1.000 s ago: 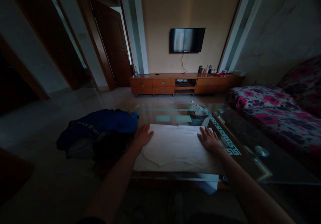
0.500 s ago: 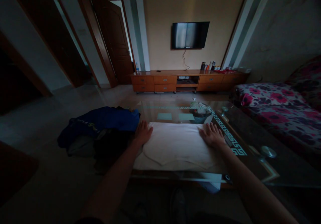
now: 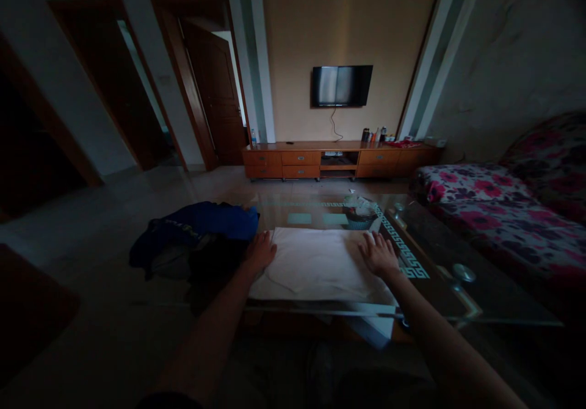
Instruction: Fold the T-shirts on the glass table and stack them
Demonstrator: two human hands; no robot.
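A white folded garment (image 3: 320,265) lies flat on the glass coffee table, looking like a shirt, though its exact kind is hard to tell in the dim light. My left hand (image 3: 262,251) rests on its far left edge, fingers stretched out. At the far right edge, my right hand (image 3: 379,254) lies flat with fingers spread. Neither hand grips the cloth. Just left of my left hand is a pile of dark clothes (image 3: 213,259) with a blue garment (image 3: 210,221) on top.
The glass coffee table (image 3: 439,302) has a patterned border and round metal fittings. Beyond it stand a bin with a plastic liner (image 3: 361,215) and a low wooden TV cabinet (image 3: 302,160). A floral-covered sofa (image 3: 494,207) is at right.
My view has tilted upward and shifted slightly. Both hands stay on the garment's sides, and its near curved fold shows less distinctly.
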